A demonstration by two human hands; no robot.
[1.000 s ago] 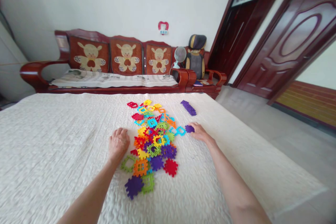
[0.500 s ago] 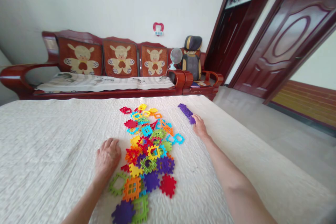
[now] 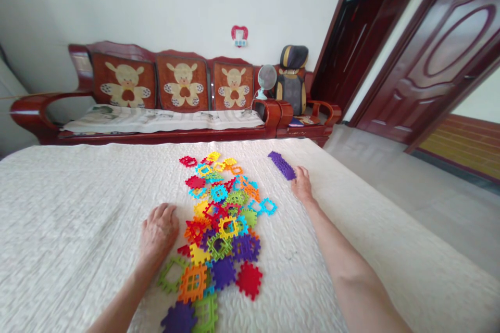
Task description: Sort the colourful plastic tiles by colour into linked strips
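My left hand (image 3: 159,229) rests palm down on the white quilted cover, left of the pile, with fingers loosely bent and nothing seen in it. My right hand (image 3: 302,184) is at the near end of a slanting row of purple notched building tiles (image 3: 282,165), thumb and fingers closed around that end. Its fingertips are partly hidden. Between my hands lies a long loose pile of plastic interlocking tiles, among them a yellow window-frame tile (image 3: 227,228), an orange lattice tile (image 3: 193,282), a solid red tile (image 3: 250,280) and a solid purple tile (image 3: 223,273).
The white quilted cover (image 3: 78,208) spreads over the table. Beyond its far edge stands a dark red wooden sofa (image 3: 35,114) with bear cushions (image 3: 183,86). A small fan (image 3: 267,79) and a chair with a massage cushion (image 3: 291,91) are at the back right, near a wooden door (image 3: 441,57).
The view has shifted slightly. My right hand stays at the near end of the purple row, its fingers now a little further round the end. My left hand has hardly moved.
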